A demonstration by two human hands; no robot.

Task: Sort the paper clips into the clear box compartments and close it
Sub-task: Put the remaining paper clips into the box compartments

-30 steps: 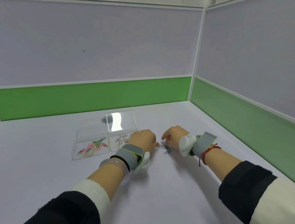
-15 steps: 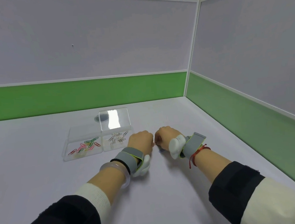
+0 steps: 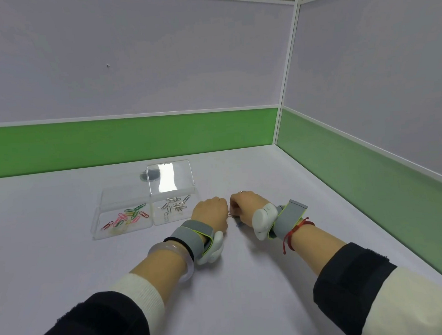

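The clear box [image 3: 98,230] lies open on the white table. Its left compartment holds several coloured paper clips [image 3: 128,217]. The right compartment holds several silver paper clips [image 3: 175,206]. The right lid [image 3: 170,177] stands tilted up behind it. Right of the box, my left hand [image 3: 209,212] and my right hand [image 3: 245,205] meet knuckle to knuckle with fingers curled. A silver paper clip [image 3: 230,214] shows pinched between their fingertips. A blue paper clip [image 3: 238,225] sits just below, partly hidden by my right hand.
Green and grey partition walls close the table at the back and on the right [image 3: 348,183]. A dark round mark [image 3: 146,176] shows behind the box. Both wrists wear grey straps with white devices.
My hands have closed in on each other over the loose clips, and the clips that lay between them are now mostly covered. The view shifted slightly.
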